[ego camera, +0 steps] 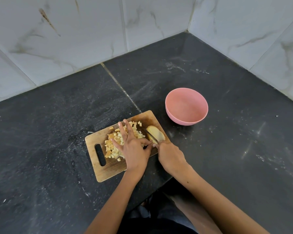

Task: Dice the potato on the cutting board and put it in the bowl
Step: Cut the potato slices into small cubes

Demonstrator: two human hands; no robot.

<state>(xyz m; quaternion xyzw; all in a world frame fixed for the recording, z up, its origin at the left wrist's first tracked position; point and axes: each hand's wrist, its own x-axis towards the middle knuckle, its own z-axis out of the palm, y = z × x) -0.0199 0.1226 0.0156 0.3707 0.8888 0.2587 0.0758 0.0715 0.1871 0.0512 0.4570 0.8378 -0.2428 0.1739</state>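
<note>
Left grip: my fingers spread flat over pale cubed dice.
Right grip: curled round knife.
Board: worn wood.
Bowl: round, pink.

Bare forearms, no sleeves; left hand, right hand ungloved; dark trousers.

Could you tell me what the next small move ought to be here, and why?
Probably a cut through the uncut potato piece. The right hand grips the knife with its blade on that piece, the left hand lies spread over the diced pile on the cutting board, and the pink bowl is empty.
</note>
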